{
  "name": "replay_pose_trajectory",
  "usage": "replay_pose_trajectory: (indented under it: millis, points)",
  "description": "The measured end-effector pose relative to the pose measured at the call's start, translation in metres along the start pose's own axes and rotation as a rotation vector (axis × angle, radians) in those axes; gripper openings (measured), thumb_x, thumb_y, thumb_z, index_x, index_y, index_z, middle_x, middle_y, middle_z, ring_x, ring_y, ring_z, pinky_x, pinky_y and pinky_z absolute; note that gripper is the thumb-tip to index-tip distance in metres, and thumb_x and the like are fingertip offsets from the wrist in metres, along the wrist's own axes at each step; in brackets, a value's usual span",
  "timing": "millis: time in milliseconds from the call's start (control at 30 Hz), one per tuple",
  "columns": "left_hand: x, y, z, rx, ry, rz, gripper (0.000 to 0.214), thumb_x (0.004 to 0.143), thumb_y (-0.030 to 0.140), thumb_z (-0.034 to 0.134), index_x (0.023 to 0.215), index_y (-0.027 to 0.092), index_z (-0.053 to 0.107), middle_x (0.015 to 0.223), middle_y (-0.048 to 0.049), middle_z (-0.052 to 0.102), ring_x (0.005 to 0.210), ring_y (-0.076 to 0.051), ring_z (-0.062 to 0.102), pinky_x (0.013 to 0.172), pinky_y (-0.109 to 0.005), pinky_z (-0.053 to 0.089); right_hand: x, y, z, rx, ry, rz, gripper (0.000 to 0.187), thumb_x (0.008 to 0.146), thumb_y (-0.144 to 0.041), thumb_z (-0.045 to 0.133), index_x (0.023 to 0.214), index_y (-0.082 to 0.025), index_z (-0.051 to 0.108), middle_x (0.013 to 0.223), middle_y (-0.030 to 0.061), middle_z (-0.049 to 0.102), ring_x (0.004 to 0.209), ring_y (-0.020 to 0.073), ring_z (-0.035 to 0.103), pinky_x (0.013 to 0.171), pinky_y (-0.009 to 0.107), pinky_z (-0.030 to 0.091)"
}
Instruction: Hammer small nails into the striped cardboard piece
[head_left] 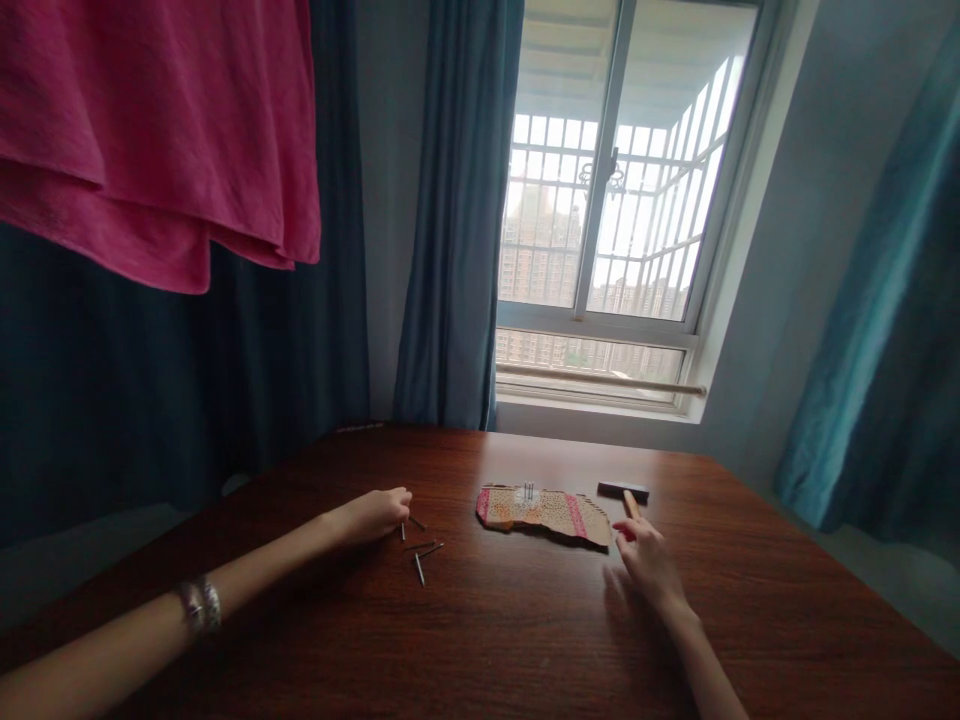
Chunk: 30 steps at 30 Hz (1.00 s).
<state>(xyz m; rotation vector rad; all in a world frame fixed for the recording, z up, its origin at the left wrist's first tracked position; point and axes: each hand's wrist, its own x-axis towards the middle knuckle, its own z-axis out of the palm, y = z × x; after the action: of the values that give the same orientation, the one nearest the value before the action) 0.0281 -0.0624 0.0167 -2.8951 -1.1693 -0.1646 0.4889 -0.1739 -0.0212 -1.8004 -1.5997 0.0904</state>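
Observation:
My left hand (388,512) is closed, fingertips pressed together low over the left part of the table. A short nail (403,533) shows right below those fingers; whether they pinch anything is hidden. Close by lie several loose nails (420,570). My right hand (651,562) is curled around the wooden handle of a hammer (622,491), whose dark head points away from me. Between my hands lies a torn, patterned piece of cardboard (551,512) with pink bands. A few nails (529,491) stand upright in its far side, left of its middle.
Everything lies on a brown wooden table (510,640). Behind it are a barred window (600,200) and blue curtains (457,220). A pink towel (172,130) hangs at the upper left, above the table's height.

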Motion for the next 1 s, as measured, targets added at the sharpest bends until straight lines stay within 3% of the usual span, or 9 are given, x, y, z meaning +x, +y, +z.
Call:
replay_pose_trajectory:
  millis: [133,300,500,600,733,867,1000]
  points:
    - [0.003,-0.017,0.014,0.102,-0.074,0.09,0.018,0.078,0.009,0.044,0.073,0.017,0.06,0.086,-0.0057,0.055,0.081,-0.017,0.051,0.071,-0.022,0.038,-0.001,-0.003,-0.002,0.012,-0.007,0.007,0.024,0.078,-0.021,0.042,0.086,-0.019,0.065,0.089,0.0072,0.065,0.081,0.0182,0.061,0.079,0.026,0.043]
    - [0.004,-0.03,0.033,0.194,-0.05,0.189,0.019,0.077,0.003,0.045,0.072,0.016,0.058,0.082,-0.0082,0.056,0.084,-0.019,0.049,0.072,-0.024,0.038,-0.001,-0.006,-0.002,0.027,-0.014,0.008,0.024,0.078,-0.021,0.042,0.085,-0.019,0.065,0.091,0.0072,0.065,0.08,0.0184,0.062,0.08,0.027,0.043]
    - [0.008,-0.022,0.034,0.009,0.024,0.138,0.014,0.079,0.011,0.046,0.072,0.016,0.058,0.081,-0.0063,0.055,0.082,-0.017,0.049,0.074,-0.024,0.037,0.001,-0.006,0.003,0.066,0.006,0.0,0.024,0.078,-0.024,0.044,0.089,-0.019,0.065,0.093,0.0084,0.065,0.084,0.0208,0.062,0.081,0.03,0.044]
    - [0.025,-0.001,0.032,-0.215,0.15,0.057,0.016,0.08,0.02,0.046,0.075,0.016,0.061,0.082,-0.0041,0.057,0.074,-0.013,0.051,0.07,-0.022,0.038,0.0,-0.016,0.016,0.188,0.03,-0.062,0.026,0.078,-0.028,0.046,0.091,-0.018,0.066,0.092,0.0087,0.066,0.082,0.0213,0.062,0.076,0.031,0.047]
    - [0.059,0.046,0.033,-0.567,0.28,-0.11,0.023,0.076,0.033,0.052,0.077,0.015,0.066,0.074,-0.0027,0.062,0.068,-0.014,0.055,0.063,-0.022,0.04,-0.006,-0.041,0.045,0.448,-0.003,-0.124,0.032,0.079,-0.038,0.048,0.093,-0.018,0.068,0.09,0.0104,0.068,0.082,0.023,0.062,0.064,0.031,0.05]
    - [0.088,0.095,0.046,-0.869,0.223,-0.142,0.03,0.07,0.039,0.057,0.076,0.011,0.068,0.069,-0.0047,0.065,0.063,-0.015,0.057,0.058,-0.023,0.043,-0.012,-0.057,0.066,0.661,-0.079,-0.078,0.043,0.075,-0.051,0.053,0.094,-0.017,0.069,0.085,0.011,0.069,0.073,0.0235,0.063,0.056,0.032,0.052]
    - [0.103,0.132,0.061,-1.037,0.135,-0.126,0.032,0.067,0.04,0.059,0.076,0.011,0.068,0.065,-0.005,0.064,0.055,-0.013,0.055,0.048,-0.021,0.04,-0.015,-0.058,0.071,0.775,-0.145,-0.041,0.05,0.07,-0.058,0.056,0.093,-0.015,0.07,0.078,0.0106,0.069,0.07,0.0226,0.062,0.053,0.031,0.052]
